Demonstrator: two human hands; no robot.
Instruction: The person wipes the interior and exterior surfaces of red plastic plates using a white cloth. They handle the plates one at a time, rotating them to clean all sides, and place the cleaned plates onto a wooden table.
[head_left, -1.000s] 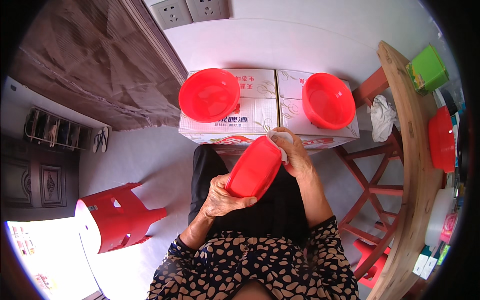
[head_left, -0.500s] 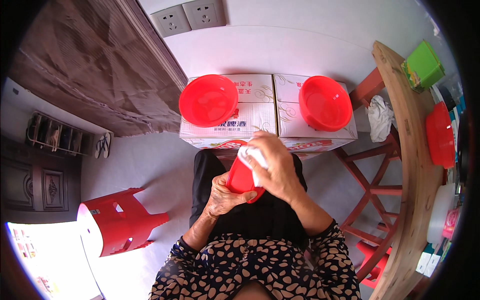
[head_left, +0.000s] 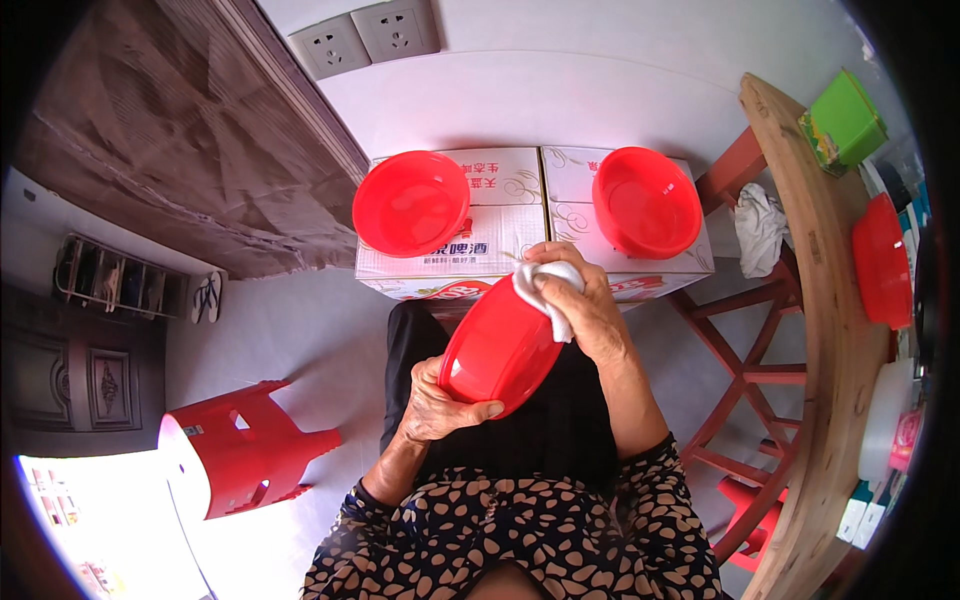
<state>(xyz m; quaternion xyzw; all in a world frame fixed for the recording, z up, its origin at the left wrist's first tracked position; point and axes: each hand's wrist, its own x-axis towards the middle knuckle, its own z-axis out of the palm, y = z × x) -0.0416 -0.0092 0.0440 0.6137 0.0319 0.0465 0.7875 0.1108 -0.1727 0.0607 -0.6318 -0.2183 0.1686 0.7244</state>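
Note:
Over my lap a red plastic bowl (head_left: 505, 345) is held tilted, its outer side and part of its base turned toward me. My left hand (head_left: 435, 402) grips its lower left edge, thumb lying along the near side. In my right hand (head_left: 588, 305) is a bunched white cloth (head_left: 552, 290), pressed against the bowl's upper right rim. Two more red bowls stand upright on the cartons in front of me: the left bowl (head_left: 411, 204) and the right bowl (head_left: 646, 203).
Two white cartons (head_left: 510, 225) stand side by side against the wall. A red plastic stool (head_left: 240, 435) lies tipped on the floor at left. On the right, a wooden table (head_left: 835, 330) carries a red basin (head_left: 882, 262) and a green box (head_left: 845, 120); a white rag (head_left: 760, 230) hangs beneath.
The bowl has been turned so more of its outer side faces me. My right hand and the cloth have shifted right and up to the rim. My left hand keeps its grip.

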